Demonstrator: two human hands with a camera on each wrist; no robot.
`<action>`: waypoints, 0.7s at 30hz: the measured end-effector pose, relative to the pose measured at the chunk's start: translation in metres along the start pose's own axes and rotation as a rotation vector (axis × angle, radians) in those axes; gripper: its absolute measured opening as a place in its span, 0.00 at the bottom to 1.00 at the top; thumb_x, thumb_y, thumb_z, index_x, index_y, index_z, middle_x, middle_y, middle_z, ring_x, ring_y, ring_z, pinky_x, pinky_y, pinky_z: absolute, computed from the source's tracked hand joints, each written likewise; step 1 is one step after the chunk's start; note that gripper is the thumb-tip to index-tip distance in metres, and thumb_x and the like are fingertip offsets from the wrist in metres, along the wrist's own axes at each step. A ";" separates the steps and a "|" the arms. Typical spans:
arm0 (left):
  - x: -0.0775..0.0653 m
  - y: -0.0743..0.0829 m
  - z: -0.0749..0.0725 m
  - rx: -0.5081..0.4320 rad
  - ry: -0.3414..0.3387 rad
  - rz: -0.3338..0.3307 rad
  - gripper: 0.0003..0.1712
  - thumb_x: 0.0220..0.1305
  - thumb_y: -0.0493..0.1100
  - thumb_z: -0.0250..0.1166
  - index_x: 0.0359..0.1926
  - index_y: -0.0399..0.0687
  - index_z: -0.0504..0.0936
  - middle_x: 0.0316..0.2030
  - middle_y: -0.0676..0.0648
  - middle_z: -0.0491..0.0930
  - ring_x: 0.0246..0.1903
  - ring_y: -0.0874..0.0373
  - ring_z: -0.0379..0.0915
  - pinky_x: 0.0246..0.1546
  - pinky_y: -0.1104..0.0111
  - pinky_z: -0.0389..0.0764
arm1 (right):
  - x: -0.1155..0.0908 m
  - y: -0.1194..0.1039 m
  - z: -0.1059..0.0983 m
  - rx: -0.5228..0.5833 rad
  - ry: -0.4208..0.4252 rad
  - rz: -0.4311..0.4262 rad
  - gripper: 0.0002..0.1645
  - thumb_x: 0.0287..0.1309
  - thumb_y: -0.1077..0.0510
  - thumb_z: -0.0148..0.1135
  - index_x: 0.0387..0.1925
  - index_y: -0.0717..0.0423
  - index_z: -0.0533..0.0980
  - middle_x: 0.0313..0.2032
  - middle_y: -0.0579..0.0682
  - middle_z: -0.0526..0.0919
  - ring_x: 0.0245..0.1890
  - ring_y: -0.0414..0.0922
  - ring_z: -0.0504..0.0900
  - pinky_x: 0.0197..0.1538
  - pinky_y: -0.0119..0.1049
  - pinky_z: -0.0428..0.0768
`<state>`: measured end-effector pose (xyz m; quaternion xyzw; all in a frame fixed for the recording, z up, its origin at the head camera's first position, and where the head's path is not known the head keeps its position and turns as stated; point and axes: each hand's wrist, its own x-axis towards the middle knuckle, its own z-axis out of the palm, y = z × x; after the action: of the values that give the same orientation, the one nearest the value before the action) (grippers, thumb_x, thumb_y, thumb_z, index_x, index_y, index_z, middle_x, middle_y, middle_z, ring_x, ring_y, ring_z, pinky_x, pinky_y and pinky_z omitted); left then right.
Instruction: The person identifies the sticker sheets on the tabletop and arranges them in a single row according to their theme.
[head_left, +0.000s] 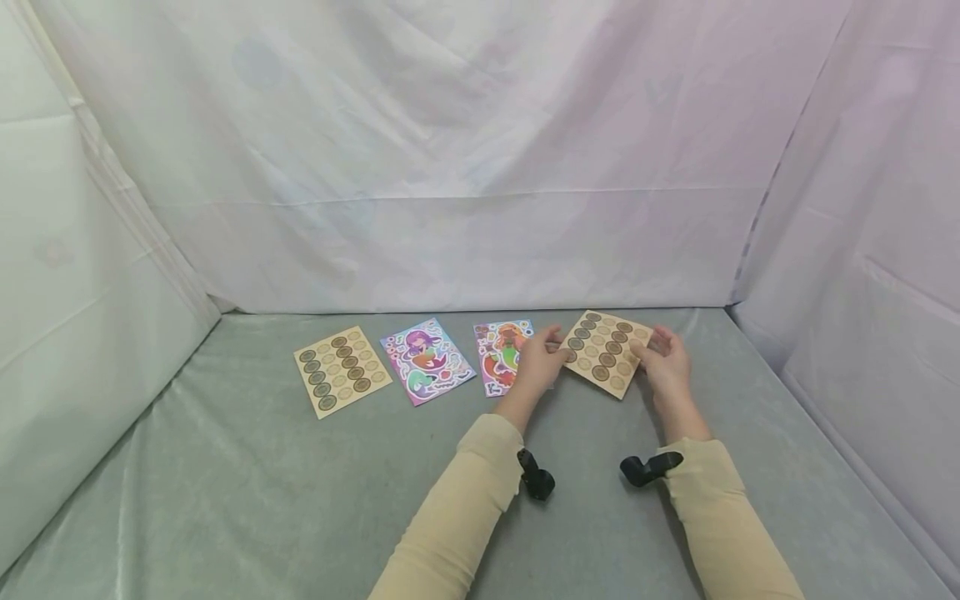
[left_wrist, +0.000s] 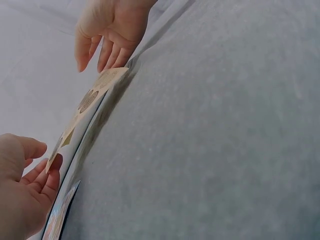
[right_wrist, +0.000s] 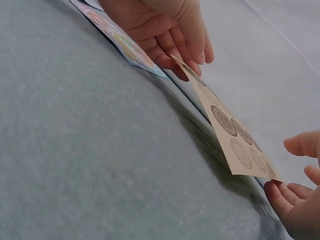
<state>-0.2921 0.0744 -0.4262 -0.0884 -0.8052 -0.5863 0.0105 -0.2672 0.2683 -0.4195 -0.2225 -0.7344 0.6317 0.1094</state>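
Observation:
A tan sticker sheet (head_left: 600, 354) with rows of dark and pale round designs is held tilted above the grey cloth, its shadow below it. My left hand (head_left: 538, 363) pinches its left corner, which sits between thumb and fingers in the left wrist view. At the opposite edge, my right hand (head_left: 666, 367) has its fingers touching the sheet from below; its thumb (right_wrist: 301, 144) stands raised away from the paper. Partly behind my left hand lies a colourful mermaid sticker sheet (head_left: 495, 354) with a red and green figure.
To the left lies a purple-haired mermaid sticker sheet (head_left: 427, 362), with another tan sheet of round stickers (head_left: 341, 372) farther left. Grey cloth (head_left: 300, 500) covers the table. White fabric walls (head_left: 465, 250) enclose the back and both sides.

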 end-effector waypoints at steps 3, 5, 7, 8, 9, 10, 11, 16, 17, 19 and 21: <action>0.000 0.000 0.000 -0.012 0.025 -0.001 0.29 0.57 0.33 0.69 0.60 0.41 0.75 0.44 0.47 0.81 0.36 0.62 0.78 0.33 0.76 0.79 | 0.000 -0.001 -0.001 0.012 0.000 -0.012 0.41 0.62 0.63 0.56 0.74 0.51 0.51 0.71 0.52 0.55 0.67 0.49 0.60 0.64 0.40 0.67; 0.001 0.000 -0.001 -0.025 0.035 -0.008 0.28 0.56 0.32 0.69 0.60 0.41 0.76 0.43 0.47 0.81 0.35 0.62 0.78 0.32 0.76 0.79 | -0.001 -0.002 -0.001 0.022 0.000 -0.018 0.42 0.61 0.65 0.56 0.74 0.51 0.51 0.71 0.52 0.56 0.67 0.50 0.61 0.64 0.39 0.68; 0.001 0.000 -0.001 -0.050 0.044 -0.020 0.28 0.55 0.31 0.69 0.59 0.41 0.76 0.42 0.46 0.81 0.33 0.62 0.78 0.32 0.76 0.80 | -0.001 -0.002 0.000 0.027 -0.001 -0.023 0.43 0.60 0.68 0.56 0.74 0.51 0.51 0.71 0.52 0.56 0.66 0.50 0.63 0.62 0.38 0.69; 0.000 0.000 -0.002 -0.062 0.047 -0.024 0.28 0.55 0.30 0.68 0.59 0.41 0.76 0.42 0.46 0.81 0.33 0.62 0.78 0.32 0.75 0.80 | -0.001 -0.002 0.000 0.029 -0.001 -0.025 0.44 0.60 0.68 0.56 0.74 0.50 0.51 0.71 0.52 0.56 0.65 0.50 0.65 0.62 0.38 0.70; 0.000 0.000 -0.002 -0.072 0.050 -0.027 0.28 0.55 0.29 0.68 0.59 0.41 0.76 0.42 0.46 0.81 0.33 0.62 0.78 0.32 0.75 0.80 | -0.001 -0.002 0.000 0.028 -0.001 -0.025 0.44 0.59 0.69 0.57 0.74 0.50 0.51 0.71 0.52 0.56 0.65 0.50 0.66 0.61 0.38 0.71; 0.000 0.000 -0.003 -0.081 0.052 -0.031 0.28 0.55 0.28 0.67 0.59 0.41 0.76 0.41 0.47 0.81 0.32 0.62 0.78 0.32 0.75 0.80 | -0.001 -0.003 0.000 0.028 0.000 -0.026 0.45 0.59 0.70 0.57 0.74 0.49 0.51 0.71 0.51 0.57 0.64 0.50 0.67 0.60 0.37 0.72; 0.000 -0.001 -0.003 -0.092 0.053 -0.033 0.29 0.54 0.28 0.67 0.59 0.41 0.76 0.41 0.48 0.81 0.32 0.63 0.78 0.31 0.75 0.80 | -0.001 -0.003 0.000 0.026 0.001 -0.026 0.45 0.59 0.70 0.58 0.74 0.49 0.51 0.71 0.51 0.57 0.63 0.50 0.67 0.60 0.37 0.72; -0.002 -0.001 -0.006 -0.159 0.056 -0.018 0.30 0.53 0.26 0.65 0.59 0.40 0.76 0.38 0.49 0.80 0.31 0.63 0.77 0.31 0.74 0.81 | -0.003 -0.006 0.001 0.024 0.001 -0.041 0.46 0.59 0.71 0.58 0.74 0.48 0.51 0.71 0.52 0.58 0.62 0.50 0.69 0.58 0.37 0.74; -0.002 -0.001 -0.007 -0.168 0.056 -0.015 0.30 0.53 0.26 0.65 0.59 0.40 0.76 0.38 0.49 0.80 0.30 0.63 0.77 0.31 0.75 0.81 | -0.003 -0.006 0.001 0.024 0.001 -0.044 0.46 0.59 0.71 0.58 0.74 0.48 0.52 0.71 0.52 0.58 0.62 0.50 0.69 0.58 0.36 0.74; -0.003 0.000 -0.008 -0.185 0.055 -0.016 0.30 0.52 0.26 0.65 0.59 0.40 0.76 0.38 0.49 0.80 0.30 0.63 0.77 0.31 0.74 0.81 | -0.004 -0.007 0.002 0.020 0.004 -0.052 0.46 0.59 0.72 0.58 0.74 0.48 0.52 0.70 0.52 0.59 0.62 0.50 0.69 0.57 0.36 0.75; -0.004 0.002 -0.009 -0.204 0.054 -0.016 0.30 0.52 0.26 0.65 0.59 0.39 0.76 0.39 0.48 0.81 0.30 0.63 0.77 0.31 0.74 0.81 | -0.004 -0.008 0.002 0.018 0.009 -0.059 0.46 0.58 0.72 0.58 0.73 0.48 0.53 0.70 0.51 0.60 0.61 0.50 0.70 0.56 0.35 0.75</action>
<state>-0.2888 0.0655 -0.4220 -0.0667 -0.7414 -0.6674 0.0184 -0.2663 0.2642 -0.4118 -0.2027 -0.7343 0.6340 0.1334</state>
